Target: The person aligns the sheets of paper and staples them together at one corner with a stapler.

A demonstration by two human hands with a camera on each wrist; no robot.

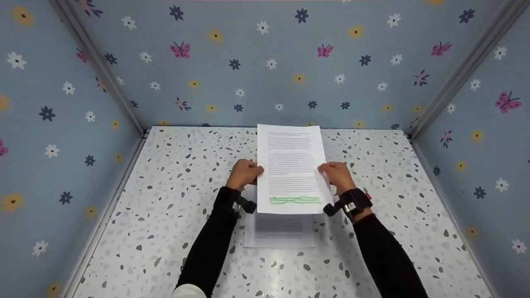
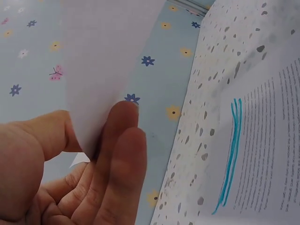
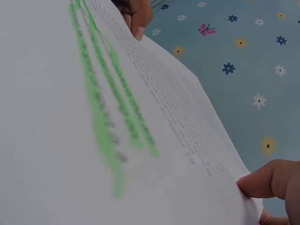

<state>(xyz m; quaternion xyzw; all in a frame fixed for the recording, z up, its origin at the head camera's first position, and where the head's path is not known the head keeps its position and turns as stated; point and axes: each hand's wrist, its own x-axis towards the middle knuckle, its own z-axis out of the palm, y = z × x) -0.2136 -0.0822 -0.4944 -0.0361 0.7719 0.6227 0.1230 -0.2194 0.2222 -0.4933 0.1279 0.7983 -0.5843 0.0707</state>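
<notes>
A printed sheet (image 1: pixel 292 165) with green highlighter lines near its bottom is held up above the table by both hands. My left hand (image 1: pixel 245 174) pinches its left edge, thumb on the front and fingers (image 2: pixel 117 159) behind. My right hand (image 1: pixel 336 174) pinches the right edge, thumb (image 3: pixel 269 180) showing. The green marks (image 3: pixel 108 112) fill the right wrist view. Under it, a stack of printed pages (image 1: pixel 278 229) lies flat on the table; its top page carries blue lines (image 2: pixel 232 150).
The speckled white tabletop (image 1: pixel 165 215) is closed in by blue walls (image 1: pixel 265 62) with flowers and butterflies at the left, back and right. A small red object (image 1: pixel 367 194) shows by my right wrist strap.
</notes>
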